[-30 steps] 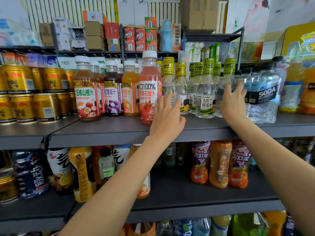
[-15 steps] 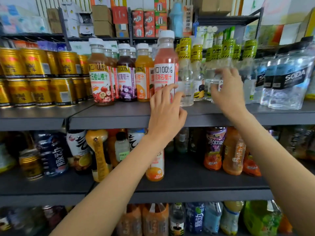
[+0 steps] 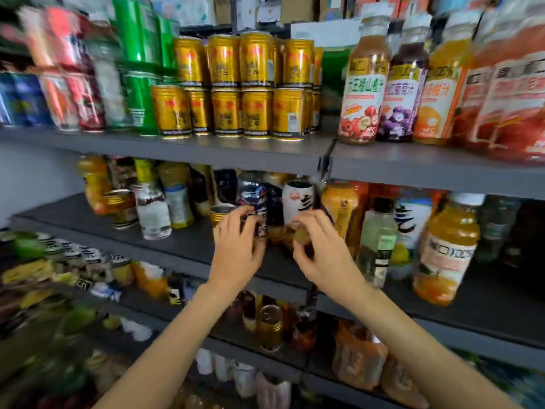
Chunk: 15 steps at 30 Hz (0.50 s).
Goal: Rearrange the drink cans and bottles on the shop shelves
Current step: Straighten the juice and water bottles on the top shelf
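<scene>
Hands, left [image 3: 239,249] and right [image 3: 323,255], have dropped from the upper shelf's bottles to the middle shelf [image 3: 182,246], fingers loosely spread, gripping nothing.

Blurred juice bottle [image 3: 363,93] label seems to read "NFC"; grape bottle [image 3: 403,93] too.

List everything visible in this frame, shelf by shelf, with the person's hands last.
Gold drink cans: about ten showing, stacked in two tiers, upper shelf, centre.
Green cans: several, blurred, upper shelf, left of the gold ones.
Red and blue cans: several, blurred, upper shelf, far left.
Labelled juice bottles: four in front, brown, purple, orange and red, upper shelf, right.
Single gold can: one, middle shelf, behind the left hand.
White can with black lettering: one, middle shelf, above the right hand.
Orange juice bottle with white cap: one, middle shelf, right.
Left hand: fingers curled, grip unclear.
Right hand: fingers curled, grip unclear.
</scene>
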Tool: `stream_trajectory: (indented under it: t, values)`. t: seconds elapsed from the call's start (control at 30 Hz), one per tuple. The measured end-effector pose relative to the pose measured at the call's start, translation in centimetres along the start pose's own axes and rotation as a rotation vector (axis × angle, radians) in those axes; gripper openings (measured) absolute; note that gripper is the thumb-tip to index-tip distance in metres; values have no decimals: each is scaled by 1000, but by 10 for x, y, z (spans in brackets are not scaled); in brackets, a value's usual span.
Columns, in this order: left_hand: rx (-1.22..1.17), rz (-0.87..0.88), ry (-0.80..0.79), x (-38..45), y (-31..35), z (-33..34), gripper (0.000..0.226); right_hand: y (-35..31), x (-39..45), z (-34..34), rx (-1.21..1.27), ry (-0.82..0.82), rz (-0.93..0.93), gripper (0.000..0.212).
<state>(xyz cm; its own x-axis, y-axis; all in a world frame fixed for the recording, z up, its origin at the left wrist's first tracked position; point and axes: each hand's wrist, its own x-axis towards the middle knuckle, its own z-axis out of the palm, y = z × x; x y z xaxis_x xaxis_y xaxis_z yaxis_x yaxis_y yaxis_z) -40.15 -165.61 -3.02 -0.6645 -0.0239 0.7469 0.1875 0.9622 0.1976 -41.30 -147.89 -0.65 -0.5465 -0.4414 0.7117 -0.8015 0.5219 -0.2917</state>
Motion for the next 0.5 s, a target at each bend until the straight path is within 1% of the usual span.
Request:
stream_trajectory:
  t: [0.03,0.1,0.17,0.23,0.3,0.37,0.43,0.5]
  values:
    - [20,-59,-65,-3,-24,-1,35,-4,8,24,21,-49,71,42]
    - [48,-133,-177,-6,-66,-4,42,-11,25,67,114,-102,258,65]
    - [41,-141,-237,-5,-99,-9,47,-13,44,102,217,-60,479,83]
    - [-1,-120,-274,0,-121,-12,52,-13,64,130,280,49,699,93]
    - [-39,-67,-302,8,-135,-13,57,-12,83,151,283,175,873,95]
    - [-92,-7,-319,17,-140,-9,62,-13,96,164,187,260,975,93]
    - [-144,48,-347,22,-139,-2,65,-14,102,171,99,303,992,85]
    - [-174,80,-380,22,-137,7,65,-15,99,171,80,329,956,76]
